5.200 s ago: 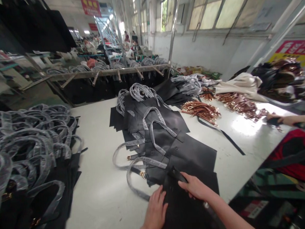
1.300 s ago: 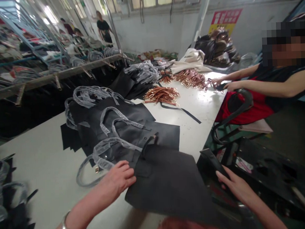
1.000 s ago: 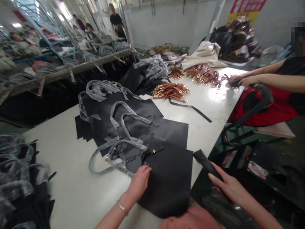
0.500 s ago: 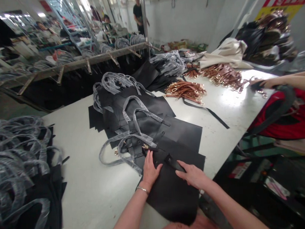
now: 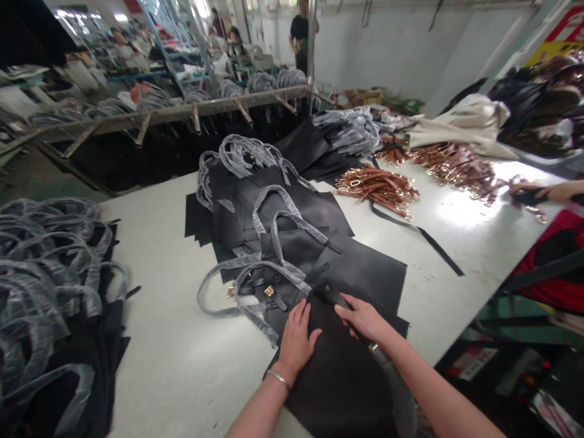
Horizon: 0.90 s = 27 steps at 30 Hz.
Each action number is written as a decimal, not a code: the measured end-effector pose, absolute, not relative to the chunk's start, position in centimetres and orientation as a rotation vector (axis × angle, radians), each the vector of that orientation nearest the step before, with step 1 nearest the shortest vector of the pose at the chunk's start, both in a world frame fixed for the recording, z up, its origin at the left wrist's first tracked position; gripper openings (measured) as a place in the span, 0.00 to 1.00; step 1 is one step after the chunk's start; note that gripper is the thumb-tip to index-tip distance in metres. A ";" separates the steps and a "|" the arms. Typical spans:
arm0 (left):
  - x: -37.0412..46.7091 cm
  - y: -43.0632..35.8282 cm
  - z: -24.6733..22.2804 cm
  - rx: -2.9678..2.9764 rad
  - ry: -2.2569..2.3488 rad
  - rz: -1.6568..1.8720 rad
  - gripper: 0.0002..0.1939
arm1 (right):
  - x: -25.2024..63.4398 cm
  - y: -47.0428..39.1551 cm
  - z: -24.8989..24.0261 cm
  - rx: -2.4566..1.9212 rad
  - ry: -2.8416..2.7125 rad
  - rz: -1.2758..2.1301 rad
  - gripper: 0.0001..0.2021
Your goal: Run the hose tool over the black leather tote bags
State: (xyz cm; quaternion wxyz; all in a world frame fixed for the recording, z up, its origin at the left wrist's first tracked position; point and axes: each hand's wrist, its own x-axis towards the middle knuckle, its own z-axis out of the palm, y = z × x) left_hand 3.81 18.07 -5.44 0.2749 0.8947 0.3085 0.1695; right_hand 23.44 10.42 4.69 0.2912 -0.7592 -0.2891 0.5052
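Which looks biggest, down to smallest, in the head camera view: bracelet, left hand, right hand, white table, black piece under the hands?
Largest to smallest:
1. white table
2. black piece
3. left hand and right hand, too alike to rank
4. bracelet

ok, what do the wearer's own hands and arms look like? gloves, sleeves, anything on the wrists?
Both the left hand and the right hand are ungloved, and no sleeves show on the visible forearms. A narrow, shiny silver-coloured bracelet circles the left wrist; none shows on the right. No rings can be made out.
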 end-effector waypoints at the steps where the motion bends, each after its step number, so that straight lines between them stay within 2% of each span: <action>1: 3.8 18.0 -5.5 2.414 0.827 0.447 0.30 | 23.7 10.9 4.7 -2.020 -0.761 1.352 0.19; 10: 3.8 17.9 -5.6 2.447 0.878 0.399 0.31 | 26.3 14.5 4.6 -2.034 -0.638 1.404 0.14; 16: 3.8 17.9 -5.5 2.448 0.881 0.382 0.32 | 26.5 15.3 4.8 -2.057 -0.646 1.410 0.18; 21: 3.7 17.9 -5.6 2.444 0.870 0.385 0.32 | 27.0 16.1 5.5 -2.114 -0.729 1.176 0.24; 24: 3.9 18.1 -5.5 2.427 0.872 0.409 0.33 | 27.6 14.5 7.0 -2.166 -0.746 1.054 0.28; 27: 3.8 18.1 -5.2 2.397 0.857 0.467 0.33 | 27.1 11.3 8.4 -2.186 -0.788 1.106 0.29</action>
